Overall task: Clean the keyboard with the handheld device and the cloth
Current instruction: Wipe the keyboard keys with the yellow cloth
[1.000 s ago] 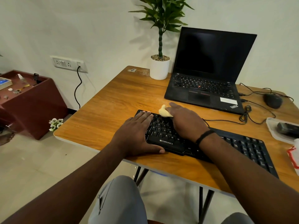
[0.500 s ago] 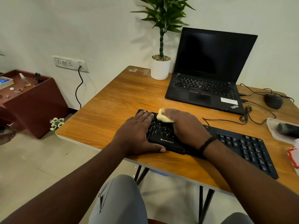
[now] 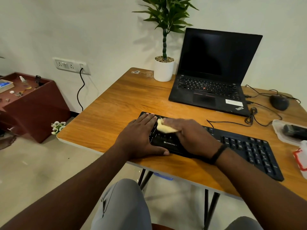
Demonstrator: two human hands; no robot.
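Keyboard (image 3: 245, 146), black and branded Zebronics, is lying slantwise across the lower centre of the frame on the wooden table (image 3: 116, 105), and we are working at its left end. Our left hand (image 3: 139, 138) is lying flat with straight fingers over that end, the thumb resting along the near edge, grasping nothing. Our right hand (image 3: 191, 136) is pressing a pale yellow cloth (image 3: 164, 127) onto the keys just beside the left fingers; the fingers are blurring, so we cannot tell whether they are curling round the cloth or lying flat on it. A black band (image 3: 217, 154) is circling the right wrist. Toward the upper right of the frame, an open ThinkPad laptop (image 3: 214, 70) is sitting with its screen dark, a potted plant (image 3: 164, 63) standing just to its left. At the right edge, a black mouse (image 3: 279, 102) with trailing cable is resting near a clear tray (image 3: 279, 130) that is holding a dark handheld device (image 3: 294, 131).
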